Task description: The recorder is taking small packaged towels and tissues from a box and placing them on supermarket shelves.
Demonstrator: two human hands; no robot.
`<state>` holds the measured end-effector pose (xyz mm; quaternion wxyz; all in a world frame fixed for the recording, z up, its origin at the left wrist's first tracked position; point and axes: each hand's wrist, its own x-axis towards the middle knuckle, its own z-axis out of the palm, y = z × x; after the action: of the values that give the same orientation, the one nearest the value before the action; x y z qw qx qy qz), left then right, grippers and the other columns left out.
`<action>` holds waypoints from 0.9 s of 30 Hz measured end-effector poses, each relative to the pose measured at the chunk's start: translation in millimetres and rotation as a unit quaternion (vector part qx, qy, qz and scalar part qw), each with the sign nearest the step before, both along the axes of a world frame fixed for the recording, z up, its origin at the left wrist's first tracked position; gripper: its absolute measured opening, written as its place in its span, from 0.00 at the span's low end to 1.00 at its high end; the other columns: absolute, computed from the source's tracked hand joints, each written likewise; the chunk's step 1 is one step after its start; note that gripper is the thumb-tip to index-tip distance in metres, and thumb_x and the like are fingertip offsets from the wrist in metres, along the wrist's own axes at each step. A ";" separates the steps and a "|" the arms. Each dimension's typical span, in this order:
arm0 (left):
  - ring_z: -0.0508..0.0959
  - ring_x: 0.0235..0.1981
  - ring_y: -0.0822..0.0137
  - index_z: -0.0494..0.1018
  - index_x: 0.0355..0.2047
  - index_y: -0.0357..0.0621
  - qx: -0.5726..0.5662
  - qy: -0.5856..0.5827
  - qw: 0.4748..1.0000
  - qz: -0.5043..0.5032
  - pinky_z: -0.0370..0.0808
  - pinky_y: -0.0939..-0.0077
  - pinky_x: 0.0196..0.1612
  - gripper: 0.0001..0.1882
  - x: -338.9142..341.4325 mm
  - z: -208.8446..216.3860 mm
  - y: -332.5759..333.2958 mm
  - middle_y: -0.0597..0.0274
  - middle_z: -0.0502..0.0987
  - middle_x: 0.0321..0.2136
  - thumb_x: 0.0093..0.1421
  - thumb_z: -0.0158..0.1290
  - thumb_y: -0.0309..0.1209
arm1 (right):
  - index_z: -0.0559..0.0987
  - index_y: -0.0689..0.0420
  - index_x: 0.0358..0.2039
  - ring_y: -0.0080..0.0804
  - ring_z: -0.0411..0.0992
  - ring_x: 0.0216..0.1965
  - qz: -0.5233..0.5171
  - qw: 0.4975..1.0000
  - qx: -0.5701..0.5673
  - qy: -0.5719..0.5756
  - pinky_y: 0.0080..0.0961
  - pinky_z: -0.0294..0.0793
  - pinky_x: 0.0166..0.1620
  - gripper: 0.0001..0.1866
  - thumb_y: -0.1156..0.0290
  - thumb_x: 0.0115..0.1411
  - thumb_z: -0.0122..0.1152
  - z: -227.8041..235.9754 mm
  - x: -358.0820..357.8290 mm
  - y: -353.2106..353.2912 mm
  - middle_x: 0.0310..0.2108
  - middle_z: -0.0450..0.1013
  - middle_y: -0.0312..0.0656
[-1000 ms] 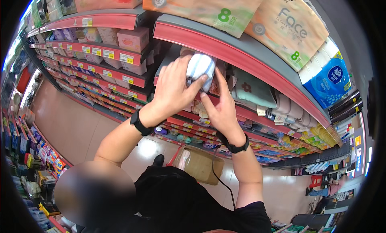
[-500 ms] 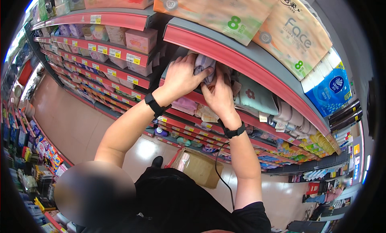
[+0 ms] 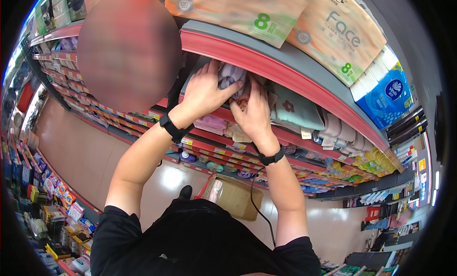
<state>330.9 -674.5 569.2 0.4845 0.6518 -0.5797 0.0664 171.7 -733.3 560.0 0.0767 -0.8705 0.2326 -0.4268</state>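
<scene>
My left hand (image 3: 205, 88) curls around the rolled towel (image 3: 232, 75) at twelve o'clock, beneath the shelf edge (image 3: 214, 44); whether my right (image 3: 254, 113), towards one, grips too, I cannot tell. Probably light, soft, unslippery: best cupped by its sides.

Upper shelf (image 3: 223, 46): grey, red front edge. Two orange tissue packs (image 3: 345, 43) side by side; blue-and-white pack (image 3: 388, 95) toward right end. Shelf below (image 3: 295, 137): mint-green towel (image 3: 300, 109) near front edge, pale folded cloths (image 3: 333, 126) beside it, rightward. Tiled floor (image 3: 76, 116): open cardboard box (image 3: 243, 200) near the shelving.
</scene>
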 end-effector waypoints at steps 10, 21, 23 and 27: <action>0.73 0.45 0.42 0.65 0.52 0.35 -0.079 -0.073 0.994 0.019 0.66 0.55 0.51 0.32 -9.9 -4.4 30.7 0.42 0.73 0.44 0.52 0.62 0.39 | 0.77 0.60 0.41 0.45 0.73 0.38 0.056 0.993 -0.019 -0.103 0.36 0.72 0.42 0.15 0.78 0.50 0.62 -19.8 -66.5 54.8 0.36 0.74 0.47; 0.79 0.31 0.49 0.71 0.44 0.45 0.414 0.081 0.904 -0.067 0.74 0.56 0.32 0.17 -38.7 -285.9 168.8 0.51 0.79 0.27 0.57 0.55 0.38 | 0.78 0.63 0.34 0.46 0.75 0.32 -0.148 0.841 0.497 0.156 0.35 0.74 0.37 0.14 0.63 0.55 0.60 -370.6 -242.0 117.3 0.29 0.76 0.52; 0.80 0.32 0.48 0.69 0.48 0.46 0.513 0.156 0.844 -0.010 0.76 0.56 0.33 0.22 -20.8 -385.7 248.8 0.48 0.80 0.30 0.58 0.55 0.43 | 0.79 0.63 0.35 0.53 0.76 0.39 -0.152 0.798 0.543 0.211 0.39 0.75 0.42 0.17 0.61 0.55 0.59 -407.9 -255.8 155.3 0.34 0.77 0.56; 0.79 0.32 0.44 0.68 0.48 0.36 0.657 0.235 0.714 0.059 0.75 0.52 0.39 0.26 60.3 -563.7 459.5 0.41 0.79 0.33 0.57 0.56 0.44 | 0.79 0.64 0.34 0.55 0.75 0.39 -0.192 0.740 0.614 0.197 0.41 0.75 0.43 0.17 0.61 0.53 0.60 -441.5 -276.4 207.1 0.34 0.76 0.57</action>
<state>391.2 -214.9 5.5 0.0492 0.8337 -0.3050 -0.4578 -104.7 -526.3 118.5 0.4637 -0.6365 0.6161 -0.0164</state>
